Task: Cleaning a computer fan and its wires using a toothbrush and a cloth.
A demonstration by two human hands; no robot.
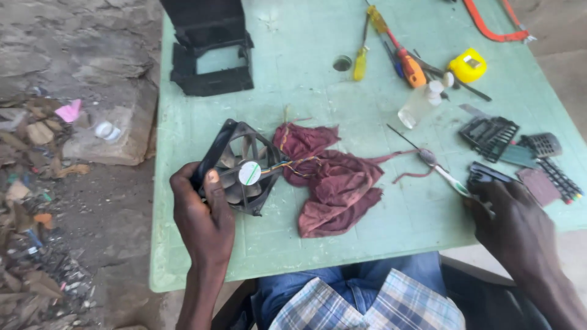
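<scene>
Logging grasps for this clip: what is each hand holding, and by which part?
The left hand grips the black cooling fan by its frame's lower-left edge, thumb on the front face. The right hand rests on a toothbrush at its handle end; a closed grip cannot be confirmed.

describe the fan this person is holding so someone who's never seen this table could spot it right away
Start at the pale green table and find the crumpled dark red rag near its middle. Just left of the rag, the left hand holds up a square black cooling fan. It is the only thing with blades, a round white hub sticker, and thin coloured wires trailing onto the rag.
</scene>
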